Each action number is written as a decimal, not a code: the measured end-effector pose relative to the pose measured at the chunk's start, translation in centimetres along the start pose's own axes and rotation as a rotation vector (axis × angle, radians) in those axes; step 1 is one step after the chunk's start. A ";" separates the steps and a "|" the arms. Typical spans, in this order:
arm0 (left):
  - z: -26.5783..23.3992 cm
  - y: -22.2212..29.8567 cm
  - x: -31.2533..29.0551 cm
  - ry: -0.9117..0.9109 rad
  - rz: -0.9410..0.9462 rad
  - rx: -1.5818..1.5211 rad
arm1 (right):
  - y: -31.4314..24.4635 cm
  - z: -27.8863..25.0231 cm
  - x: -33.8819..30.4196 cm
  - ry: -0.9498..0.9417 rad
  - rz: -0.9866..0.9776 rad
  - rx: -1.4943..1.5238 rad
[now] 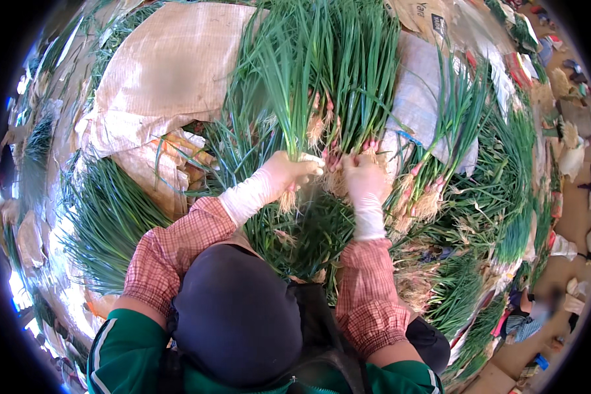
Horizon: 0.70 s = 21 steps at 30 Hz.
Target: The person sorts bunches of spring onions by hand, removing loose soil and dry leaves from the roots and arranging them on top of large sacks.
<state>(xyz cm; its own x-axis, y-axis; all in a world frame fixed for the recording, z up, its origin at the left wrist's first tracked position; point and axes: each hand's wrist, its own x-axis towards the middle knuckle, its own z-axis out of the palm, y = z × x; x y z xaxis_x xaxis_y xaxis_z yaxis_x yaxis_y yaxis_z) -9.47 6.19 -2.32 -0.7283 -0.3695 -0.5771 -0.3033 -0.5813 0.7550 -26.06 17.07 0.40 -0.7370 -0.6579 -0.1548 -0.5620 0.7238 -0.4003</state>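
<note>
My left hand [284, 172], in a pale glove, is closed round a small bunch of spring onions [294, 111]. Their green leaves point away from me, and the stringy roots hang below my fist. Just to the right, my gloved right hand [366, 178] has its fingers bent and pressed together at the pinkish bulbs of a larger heap of spring onions [358, 72]. It seems to pinch one or more by the bulb end; the fingertips are partly hidden. Tangled pale roots [335, 182] lie between both hands.
A beige woven sack [171, 65] lies at the far left, and a greyish sack [419, 85] right of the heap. Another rooted bunch [433, 171] rests on its edge. Cut leaves [479, 210] spread rightward; more greens [111, 217] lie left. A person [525, 315] is at the right edge.
</note>
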 end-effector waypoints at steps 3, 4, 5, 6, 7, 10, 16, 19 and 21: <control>1.1 1.2 0.1 0.100 -0.018 0.091 | -1.2 1.7 -1.9 -0.094 -0.075 -0.132; 0.5 0.5 -0.1 0.098 -0.036 0.114 | -2.7 1.6 -4.0 -0.203 -0.076 -0.020; -0.5 -0.1 -0.1 0.097 -0.048 0.143 | -3.3 1.9 -6.2 -0.243 -0.199 0.105; -1.3 -0.7 0.3 0.085 -0.049 0.175 | -3.7 1.9 -7.5 -0.266 -0.319 0.229; -2.3 -2.6 1.0 0.112 -0.021 0.178 | -3.8 1.7 -7.8 -0.271 -0.210 0.499; -0.3 0.1 -1.0 -0.017 -0.068 0.097 | -1.9 2.2 -4.4 -0.323 0.239 1.083; -0.9 2.8 -3.8 -0.039 0.073 0.071 | -4.0 6.6 -3.5 -0.173 0.337 1.538; -2.7 3.3 -5.0 -0.148 0.185 -0.261 | -1.5 6.0 -3.3 -0.513 0.138 1.125; -3.4 6.0 -7.7 -0.153 0.291 -0.427 | -2.8 3.7 -4.0 -0.792 -0.165 0.515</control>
<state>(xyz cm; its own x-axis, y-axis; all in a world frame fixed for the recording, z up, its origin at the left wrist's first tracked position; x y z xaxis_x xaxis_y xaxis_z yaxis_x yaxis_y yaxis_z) -3.62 3.07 5.64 -0.8360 -0.4678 -0.2868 0.1778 -0.7254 0.6649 -20.17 16.86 -1.18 -0.0892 -0.8298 -0.5509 -0.2630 0.5531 -0.7905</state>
